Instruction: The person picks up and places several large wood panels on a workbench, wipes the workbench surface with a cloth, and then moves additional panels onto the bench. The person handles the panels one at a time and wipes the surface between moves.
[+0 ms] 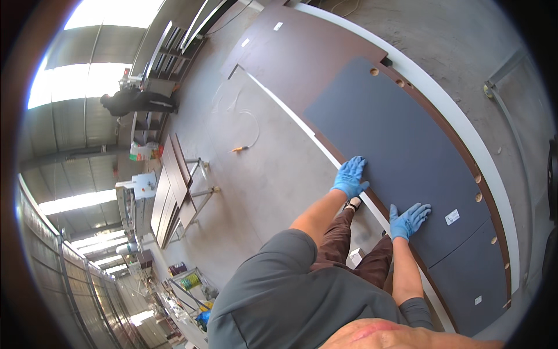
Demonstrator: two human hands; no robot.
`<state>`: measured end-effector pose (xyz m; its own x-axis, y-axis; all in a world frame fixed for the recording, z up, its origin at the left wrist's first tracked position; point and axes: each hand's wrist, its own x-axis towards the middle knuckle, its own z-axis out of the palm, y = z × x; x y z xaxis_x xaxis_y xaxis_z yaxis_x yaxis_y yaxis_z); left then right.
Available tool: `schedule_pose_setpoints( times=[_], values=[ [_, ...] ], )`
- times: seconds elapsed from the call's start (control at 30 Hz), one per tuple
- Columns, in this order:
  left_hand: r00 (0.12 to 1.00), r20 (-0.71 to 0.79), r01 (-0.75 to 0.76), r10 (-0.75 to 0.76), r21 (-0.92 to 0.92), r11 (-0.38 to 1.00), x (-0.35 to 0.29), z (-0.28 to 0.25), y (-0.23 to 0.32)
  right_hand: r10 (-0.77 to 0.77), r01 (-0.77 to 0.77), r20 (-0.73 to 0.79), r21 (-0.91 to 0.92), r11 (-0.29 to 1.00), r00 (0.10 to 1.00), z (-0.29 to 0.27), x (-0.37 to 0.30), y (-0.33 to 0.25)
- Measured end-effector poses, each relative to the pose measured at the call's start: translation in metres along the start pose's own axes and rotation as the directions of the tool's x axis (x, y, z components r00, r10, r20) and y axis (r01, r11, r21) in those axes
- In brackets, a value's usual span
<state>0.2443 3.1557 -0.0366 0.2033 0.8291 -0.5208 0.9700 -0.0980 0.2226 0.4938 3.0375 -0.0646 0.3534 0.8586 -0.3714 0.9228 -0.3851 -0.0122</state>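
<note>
A large dark blue-grey panel (pixel 407 134) lies flat in front of me, on top of brown panels. My left hand (pixel 350 177), in a blue glove, rests on its near edge with the fingers stretched out. Further right along that edge, my right hand (pixel 410 221) in a matching glove lies flat, thumb apart from the fingers. Neither hand grips anything. A white label (pixel 452 217) is stuck on the panel past my right hand. A second dark panel (pixel 468 279) adjoins it on the right. Round holes show in the brown border (pixel 459 145) along the far side.
A brown panel (pixel 285 55) with white labels continues to the far left. The white support rail (pixel 494 174) runs behind the stack. Brown boards (pixel 171 192) rest on a metal stand to the left. An orange-tipped hose (pixel 239 149) lies on the floor. Another person (pixel 136 102) stands by shelving.
</note>
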Motion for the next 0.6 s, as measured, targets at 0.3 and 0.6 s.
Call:
schedule_pose_setpoints(
  times=[0.3,0.6],
  values=[
    [0.997,-0.061,0.047,-0.036,0.18,0.983,0.045,-0.005,-0.068,-0.117,0.153,-0.118,0.377,0.913,0.986,0.012,-0.021,-0.056],
    [0.971,0.064,0.218,-0.229,0.145,0.965,0.074,0.001,-0.067,0.249,0.073,-0.304,0.754,0.652,0.92,0.019,-0.033,0.049]
  ],
)
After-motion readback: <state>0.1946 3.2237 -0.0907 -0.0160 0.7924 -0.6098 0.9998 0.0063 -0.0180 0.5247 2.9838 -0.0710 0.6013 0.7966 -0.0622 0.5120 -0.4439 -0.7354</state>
